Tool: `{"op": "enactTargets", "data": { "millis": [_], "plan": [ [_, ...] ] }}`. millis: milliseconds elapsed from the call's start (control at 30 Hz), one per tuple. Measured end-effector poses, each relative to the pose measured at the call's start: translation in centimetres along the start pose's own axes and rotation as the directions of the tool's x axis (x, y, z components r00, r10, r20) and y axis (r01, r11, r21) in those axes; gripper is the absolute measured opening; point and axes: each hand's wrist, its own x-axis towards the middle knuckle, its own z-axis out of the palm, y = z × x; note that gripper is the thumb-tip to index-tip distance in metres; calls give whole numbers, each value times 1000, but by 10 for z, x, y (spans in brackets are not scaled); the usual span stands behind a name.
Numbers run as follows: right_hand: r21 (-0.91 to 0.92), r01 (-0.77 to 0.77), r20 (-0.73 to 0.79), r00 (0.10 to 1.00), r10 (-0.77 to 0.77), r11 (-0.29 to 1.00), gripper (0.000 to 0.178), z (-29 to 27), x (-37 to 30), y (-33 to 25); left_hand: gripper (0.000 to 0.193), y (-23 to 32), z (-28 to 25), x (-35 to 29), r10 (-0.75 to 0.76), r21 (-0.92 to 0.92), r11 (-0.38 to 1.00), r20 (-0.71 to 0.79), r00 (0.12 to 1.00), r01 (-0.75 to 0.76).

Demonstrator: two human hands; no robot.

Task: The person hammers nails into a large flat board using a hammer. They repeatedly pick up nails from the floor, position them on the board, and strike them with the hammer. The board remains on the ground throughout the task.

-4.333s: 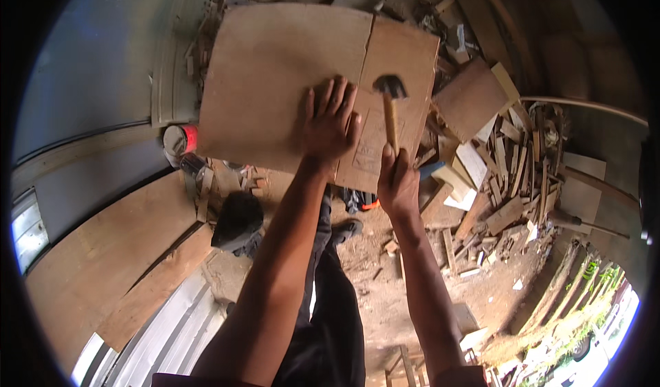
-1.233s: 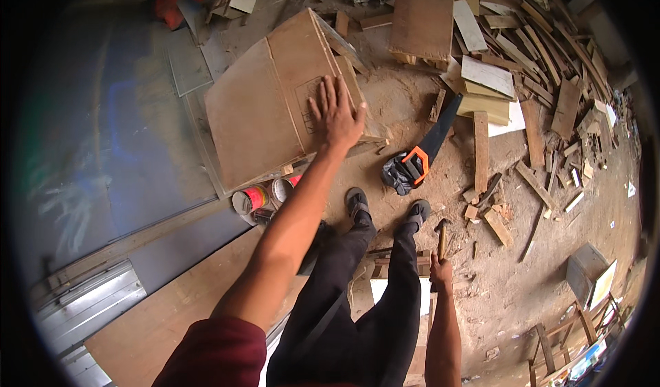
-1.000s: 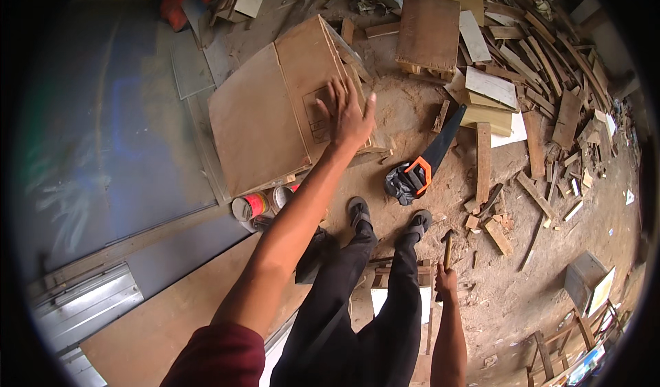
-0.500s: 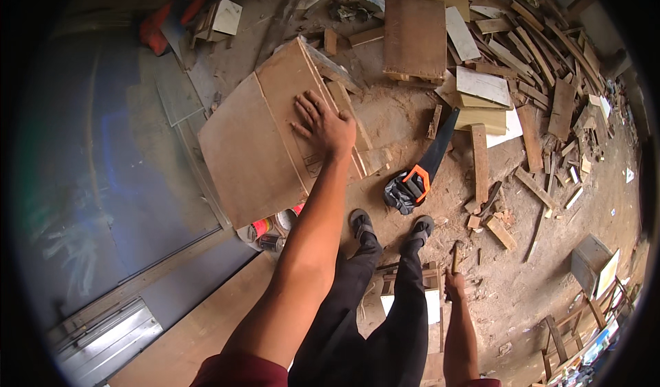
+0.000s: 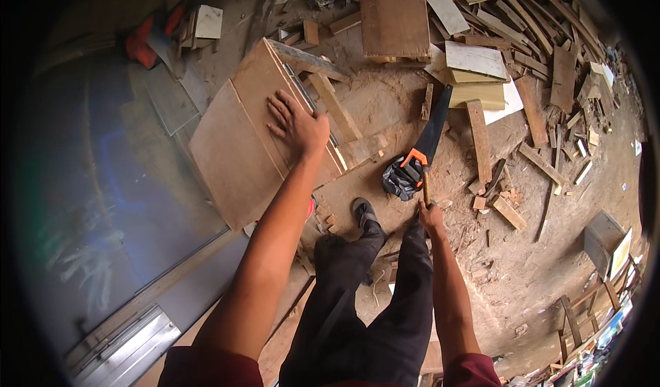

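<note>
My left hand [image 5: 300, 127] lies flat, fingers spread, on the upper panel of a brown wooden box-like piece [image 5: 237, 153]. A seam runs between its panels, and its right side shows an open frame of wood strips [image 5: 335, 105]. My right hand [image 5: 431, 216] is closed around a slim wooden handle [image 5: 426, 186], seemingly of a hammer; its head is hard to make out against the saw behind it. That handsaw [image 5: 431, 136], with a dark blade and orange grip, lies on the ground beside a crumpled black plastic bag [image 5: 401, 179].
A brown wooden board piece [image 5: 394, 17] and stacked pale boards [image 5: 476, 78] lie ahead. Scrap wood [image 5: 564, 78] heaps up at the far right. Grey sheet panels [image 5: 130, 181] cover the left, with a ribbed metal piece [image 5: 141, 342] near. My shoe [image 5: 364, 212] stands close to the wooden piece.
My right hand has swung up and left with the tool, from beside my leg to near the saw's grip. My left hand stays flat on the wooden piece; the view has shifted slightly.
</note>
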Motion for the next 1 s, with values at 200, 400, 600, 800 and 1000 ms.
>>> {"op": "enactTargets", "data": {
  "millis": [200,400,600,800,1000],
  "plan": [
    [-104,151,-61,986,-157,983,67,-43,5,62,80,7,-4,-7,82,-182,980,18,996,-78],
    [-331,184,-150,958,-244,926,57,-111,-42,120,68,-59,-10,-28,17,-208,978,-71,997,-31],
    [-227,430,-214,853,-476,874,27,-130,-130,-14,75,-165,-2,-64,-145,-146,980,-91,985,131],
    [-176,738,-212,618,-757,651,20,-73,-142,-210,83,-173,-1,-65,-69,-64,996,-68,995,65],
    [-100,767,-192,611,-768,634,26,-4,-114,-373,75,-167,-11,-58,-100,-208,974,-68,993,84]
  ]
}}
